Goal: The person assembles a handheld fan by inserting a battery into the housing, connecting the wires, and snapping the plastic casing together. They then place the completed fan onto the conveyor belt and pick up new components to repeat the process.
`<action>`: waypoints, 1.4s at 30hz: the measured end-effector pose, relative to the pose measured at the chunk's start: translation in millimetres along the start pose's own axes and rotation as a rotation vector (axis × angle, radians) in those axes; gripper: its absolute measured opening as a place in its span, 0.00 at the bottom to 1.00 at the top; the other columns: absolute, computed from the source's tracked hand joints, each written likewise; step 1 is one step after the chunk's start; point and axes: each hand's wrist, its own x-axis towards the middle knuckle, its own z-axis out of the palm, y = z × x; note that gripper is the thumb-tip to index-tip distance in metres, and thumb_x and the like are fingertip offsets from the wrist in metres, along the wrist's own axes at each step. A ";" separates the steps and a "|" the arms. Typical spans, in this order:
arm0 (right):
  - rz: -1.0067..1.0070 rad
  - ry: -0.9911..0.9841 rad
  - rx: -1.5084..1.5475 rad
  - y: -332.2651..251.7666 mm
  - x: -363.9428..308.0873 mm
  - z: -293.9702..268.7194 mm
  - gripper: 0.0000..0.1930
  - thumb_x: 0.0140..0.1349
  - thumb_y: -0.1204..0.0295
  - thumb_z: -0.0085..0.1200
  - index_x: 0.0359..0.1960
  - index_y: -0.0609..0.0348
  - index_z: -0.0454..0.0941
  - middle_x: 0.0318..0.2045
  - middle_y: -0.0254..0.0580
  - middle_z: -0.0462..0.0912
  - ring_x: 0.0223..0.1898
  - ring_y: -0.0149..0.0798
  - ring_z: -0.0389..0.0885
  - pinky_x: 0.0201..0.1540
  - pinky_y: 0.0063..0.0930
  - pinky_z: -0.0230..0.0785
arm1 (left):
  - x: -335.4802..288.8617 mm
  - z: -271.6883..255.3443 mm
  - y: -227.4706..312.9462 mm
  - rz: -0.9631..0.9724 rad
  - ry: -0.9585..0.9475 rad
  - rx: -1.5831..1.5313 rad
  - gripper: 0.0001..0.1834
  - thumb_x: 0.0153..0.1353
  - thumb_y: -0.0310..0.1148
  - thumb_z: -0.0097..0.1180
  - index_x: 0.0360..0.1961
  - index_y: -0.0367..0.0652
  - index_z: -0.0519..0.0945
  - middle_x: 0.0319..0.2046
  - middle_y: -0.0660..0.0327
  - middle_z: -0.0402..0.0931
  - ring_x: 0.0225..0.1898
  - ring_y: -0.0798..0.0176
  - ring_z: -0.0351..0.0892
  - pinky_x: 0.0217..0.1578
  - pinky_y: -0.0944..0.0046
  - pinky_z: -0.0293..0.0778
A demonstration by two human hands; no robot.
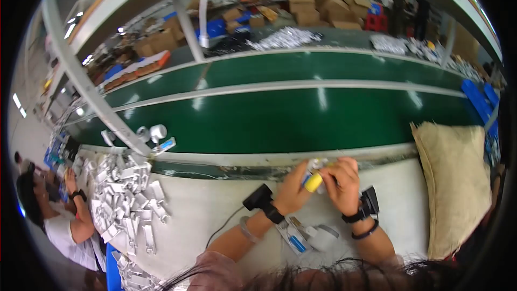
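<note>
My left hand (292, 189) is closed around a small yellow cylinder-shaped piece (313, 182), with bits of white and blue showing beside it. Close against it, my right hand (343, 184) has its fingers bent in a pinch near the yellow piece. What the right fingertips hold is too blurred to make out. On the pale tabletop below my wrists lie a white part with a blue strip (296, 242) and a rounded white piece (324, 238).
White plastic parts (126, 196) are heaped at the left, above a blue bin (112, 269). A beige woven sack (455, 188) stands at the right. Beyond the table runs a green conveyor belt (269, 118). A co-worker (67, 226) works at the far left.
</note>
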 end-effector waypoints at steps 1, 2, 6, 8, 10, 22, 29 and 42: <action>0.013 0.003 -0.036 0.0 -1.0 -6.5 0.06 0.50 0.79 0.61 0.30 0.55 0.80 0.27 0.39 0.78 0.33 0.43 0.75 0.49 0.40 0.64 | 3.1 6.2 5.7 -0.096 -0.047 0.008 0.24 0.63 0.32 0.50 0.59 0.35 0.66 0.51 0.50 0.74 0.51 0.56 0.75 0.52 0.60 0.69; 0.034 -0.023 -0.027 -4.3 -0.4 -10.4 0.06 0.50 0.80 0.59 0.30 0.56 0.79 0.27 0.40 0.77 0.33 0.45 0.74 0.50 0.41 0.63 | 2.7 7.2 10.3 -0.182 -0.087 -0.080 0.24 0.64 0.34 0.50 0.59 0.36 0.66 0.50 0.49 0.74 0.52 0.54 0.75 0.53 0.59 0.68; 0.069 -0.011 -0.083 5.9 -21.0 -17.9 0.06 0.52 0.83 0.53 0.31 0.60 0.74 0.30 0.46 0.75 0.37 0.51 0.72 0.50 0.43 0.62 | 2.4 34.2 4.2 -0.093 -0.034 -0.098 0.22 0.67 0.37 0.47 0.57 0.35 0.66 0.49 0.48 0.72 0.53 0.52 0.71 0.54 0.58 0.66; -0.023 -0.026 -0.097 12.7 -22.8 -17.8 0.08 0.53 0.85 0.51 0.35 0.63 0.73 0.32 0.49 0.73 0.37 0.52 0.71 0.47 0.40 0.63 | 3.3 32.8 12.9 -0.118 -0.022 -0.267 0.21 0.66 0.36 0.47 0.56 0.35 0.66 0.45 0.50 0.72 0.48 0.53 0.72 0.50 0.59 0.67; -0.056 -0.026 -0.046 43.8 -32.5 -10.7 0.05 0.54 0.80 0.54 0.33 0.61 0.74 0.30 0.47 0.73 0.35 0.50 0.72 0.46 0.38 0.64 | 3.0 32.8 13.2 -0.104 0.009 -0.269 0.19 0.65 0.33 0.46 0.54 0.35 0.66 0.42 0.51 0.72 0.43 0.55 0.72 0.46 0.59 0.67; -0.080 -0.178 -0.198 -13.9 9.1 -27.3 0.10 0.56 0.75 0.58 0.41 0.55 0.79 0.35 0.49 0.79 0.37 0.51 0.76 0.47 0.44 0.65 | 14.7 33.9 4.2 -0.146 -0.037 -0.183 0.16 0.68 0.36 0.45 0.48 0.34 0.66 0.38 0.46 0.71 0.40 0.47 0.70 0.42 0.55 0.66; 0.019 -0.156 -0.043 46.2 -31.0 -16.8 0.09 0.53 0.85 0.52 0.36 0.64 0.72 0.31 0.48 0.71 0.33 0.48 0.71 0.40 0.33 0.66 | 16.7 26.5 9.3 -0.212 -0.150 -0.261 0.16 0.66 0.38 0.44 0.45 0.34 0.68 0.32 0.50 0.70 0.33 0.55 0.68 0.38 0.59 0.65; 0.140 -0.153 -0.018 8.3 -12.6 -19.8 0.08 0.54 0.86 0.49 0.34 0.64 0.70 0.31 0.47 0.70 0.34 0.48 0.71 0.39 0.32 0.65 | 25.1 15.6 20.2 -0.366 -0.217 -0.329 0.16 0.67 0.42 0.49 0.41 0.37 0.70 0.22 0.62 0.69 0.19 0.72 0.67 0.20 0.69 0.64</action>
